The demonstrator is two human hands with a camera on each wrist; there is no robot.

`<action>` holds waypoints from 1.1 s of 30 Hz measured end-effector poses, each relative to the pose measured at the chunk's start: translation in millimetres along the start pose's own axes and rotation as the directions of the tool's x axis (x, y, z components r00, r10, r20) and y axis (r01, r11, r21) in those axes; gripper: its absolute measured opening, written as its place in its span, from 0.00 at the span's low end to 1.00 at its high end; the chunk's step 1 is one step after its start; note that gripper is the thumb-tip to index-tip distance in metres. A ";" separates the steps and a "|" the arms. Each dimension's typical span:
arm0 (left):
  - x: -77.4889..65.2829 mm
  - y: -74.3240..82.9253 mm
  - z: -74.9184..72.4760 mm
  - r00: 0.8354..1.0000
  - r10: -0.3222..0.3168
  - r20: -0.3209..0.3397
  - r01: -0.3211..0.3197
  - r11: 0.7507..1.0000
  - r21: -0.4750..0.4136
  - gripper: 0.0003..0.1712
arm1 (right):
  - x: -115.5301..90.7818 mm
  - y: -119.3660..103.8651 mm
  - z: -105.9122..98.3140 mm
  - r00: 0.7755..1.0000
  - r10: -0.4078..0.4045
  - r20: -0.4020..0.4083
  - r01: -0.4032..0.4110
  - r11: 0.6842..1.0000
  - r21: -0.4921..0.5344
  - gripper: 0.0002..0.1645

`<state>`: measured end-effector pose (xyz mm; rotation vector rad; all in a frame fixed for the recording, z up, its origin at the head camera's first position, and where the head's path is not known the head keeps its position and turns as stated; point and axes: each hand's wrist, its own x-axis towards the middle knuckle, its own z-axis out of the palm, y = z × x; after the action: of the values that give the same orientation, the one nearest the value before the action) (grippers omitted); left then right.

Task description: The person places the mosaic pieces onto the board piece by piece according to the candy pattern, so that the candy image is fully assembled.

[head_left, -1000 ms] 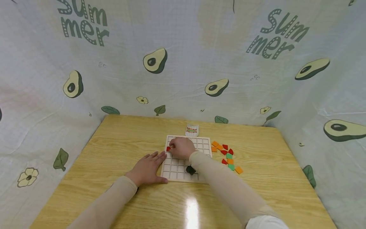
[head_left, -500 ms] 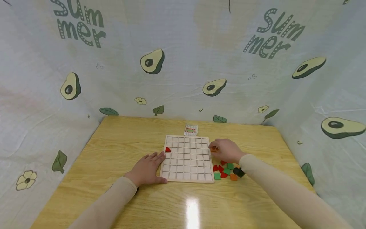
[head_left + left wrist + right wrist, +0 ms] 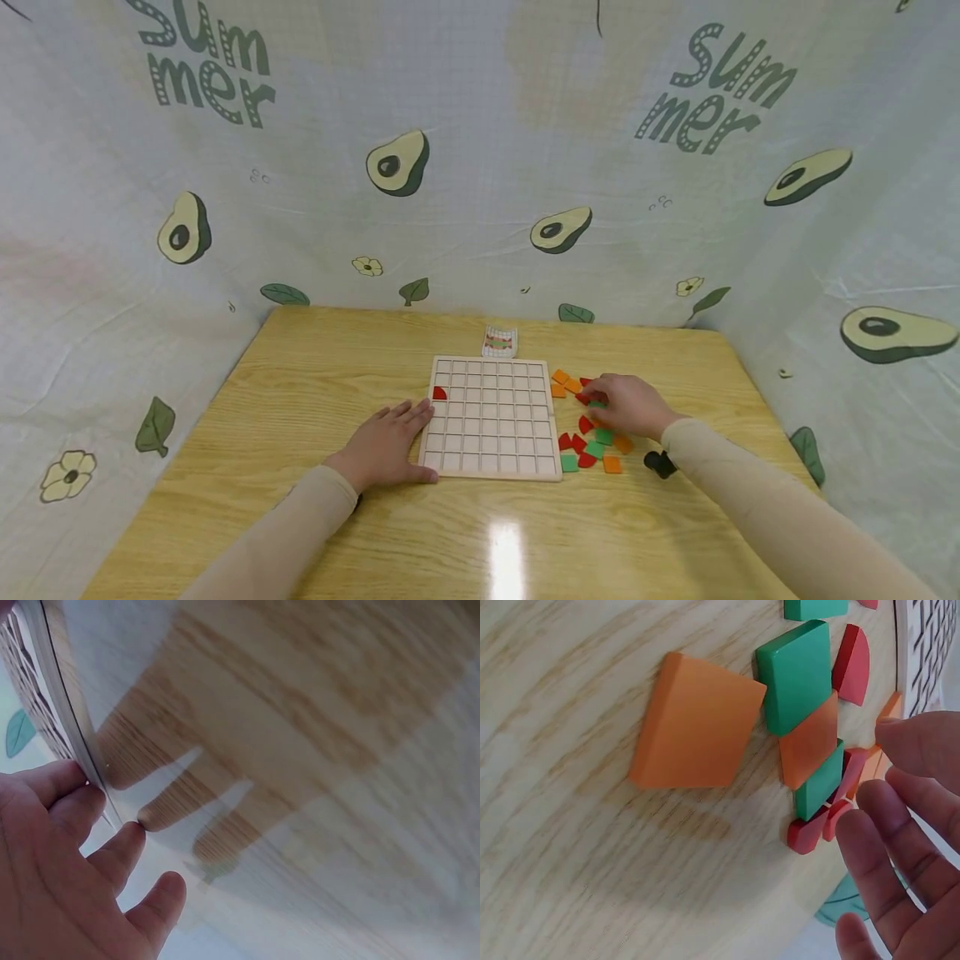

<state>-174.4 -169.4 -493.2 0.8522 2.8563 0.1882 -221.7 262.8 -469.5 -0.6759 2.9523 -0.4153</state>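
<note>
My left hand (image 3: 384, 443) lies spread at the left edge of a pale wooden grid board (image 3: 491, 421); in the left wrist view its fingertips touch the board's side. One red quarter-round piece (image 3: 439, 393) sits in a left-column cell. My right hand (image 3: 628, 406) is over the loose pieces right of the board. Its thumb and fingers are bent a little and apart, close to red pieces (image 3: 808, 831), with nothing seen between them. Nearby in the right wrist view lie a green square (image 3: 795, 679) and an orange square (image 3: 697, 724).
A small pattern card (image 3: 499, 342) rests behind the board. More orange pieces (image 3: 560, 377), green pieces (image 3: 570, 463) and red pieces (image 3: 587, 460) are scattered along the board's right side. A printed cloth (image 3: 465, 167) hangs behind the wooden table (image 3: 360, 342).
My right hand let go of the red piece in the left column, moved right to the orange pieces, then on to the red and green ones. The left hand stays in place.
</note>
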 end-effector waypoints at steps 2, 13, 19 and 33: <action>-0.2 0.3 0.0 1.000 0.001 0.001 -0.001 1.000 -0.001 0.61 | 0.9 1.6 1.5 1.000 -0.016 -0.019 0.016 1.000 -0.022 0.16; -0.7 0.9 -0.5 1.000 0.000 -0.004 0.001 1.000 0.005 0.61 | 11.8 9.6 14.5 0.994 -0.041 -0.104 0.027 0.991 -0.133 0.15; -0.4 -1.0 2.0 1.000 0.003 -0.013 -0.003 1.000 -0.006 0.61 | 13.8 9.6 17.5 0.995 -0.003 -0.095 -0.009 0.993 -0.121 0.12; -1.8 3.1 -2.7 1.000 -0.016 0.003 0.016 1.000 -0.007 0.61 | 13.7 6.7 16.0 0.995 -0.034 -0.098 0.023 0.993 -0.113 0.08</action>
<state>-171.8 -168.0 -489.8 0.8281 2.8568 0.1944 -234.6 258.8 -487.0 -0.7306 3.0836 -0.2958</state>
